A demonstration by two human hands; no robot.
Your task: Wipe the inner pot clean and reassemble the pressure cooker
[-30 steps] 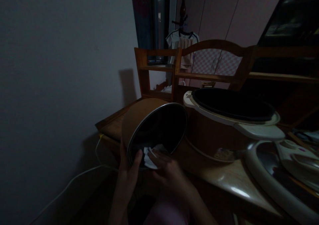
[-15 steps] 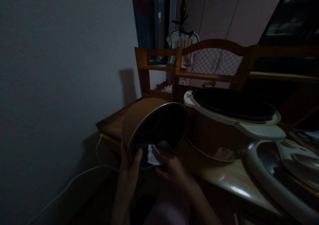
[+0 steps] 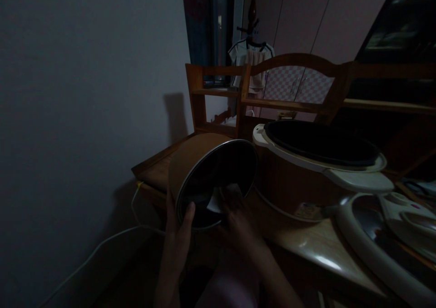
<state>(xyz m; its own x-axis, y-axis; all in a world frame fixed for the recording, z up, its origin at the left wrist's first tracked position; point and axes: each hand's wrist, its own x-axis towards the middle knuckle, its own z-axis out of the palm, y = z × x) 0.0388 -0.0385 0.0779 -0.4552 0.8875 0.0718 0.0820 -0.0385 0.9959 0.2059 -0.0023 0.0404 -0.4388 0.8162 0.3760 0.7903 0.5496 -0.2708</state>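
A round inner pot (image 3: 194,156), golden brown outside and dark inside, is tipped on its side with its mouth toward me. My left hand (image 3: 179,224) grips the rim at the lower left, thumb inside and fingers along the outer wall. Inside the mouth, my right hand (image 3: 235,215) presses a white cloth or tissue (image 3: 216,201) against the lower inner wall. Its fingers are partly lost in the dark. Right of the pot stands a large cooker body (image 3: 293,185) with a pale rim and a black interior.
A cooker lid (image 3: 361,226) lies at the right on the wooden desk (image 3: 306,246). Behind rises a wooden shelf frame (image 3: 296,60). A white cable (image 3: 102,244) runs along the wall (image 3: 85,94) at the left.
My right hand has moved the white cloth or tissue slightly up and deeper into the pot. My left hand keeps its hold on the rim, and the pot has barely shifted.
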